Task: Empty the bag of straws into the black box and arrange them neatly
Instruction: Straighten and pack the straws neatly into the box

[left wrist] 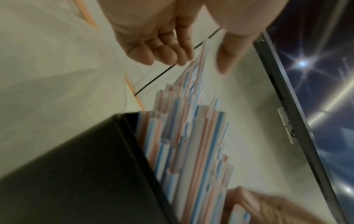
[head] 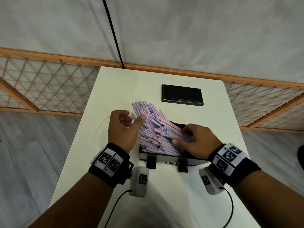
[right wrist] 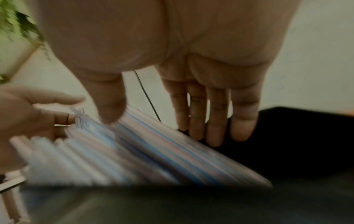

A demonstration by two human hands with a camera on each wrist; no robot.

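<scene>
Now, straws [head: 153, 127] between left hand [head: 122, 129] and right hand [head: 195, 140]

**Head view.** The person is wearing a black left band [head: 102, 177] at the wrist. Two white left panels [head: 108, 162], each carrying a black square code, are lying on top of the left band. A white left pod [head: 139, 181] with one more code is hanging just right of the left band, trailing a black left cable [head: 113, 207]. Well right of the left band, a matching right band [head: 241, 171], right panels [head: 228, 157], right pod [head: 209, 182] and right cable [head: 232, 209] are showing. The left hand [head: 121, 130] and right hand [head: 197, 142] are going bare.
</scene>
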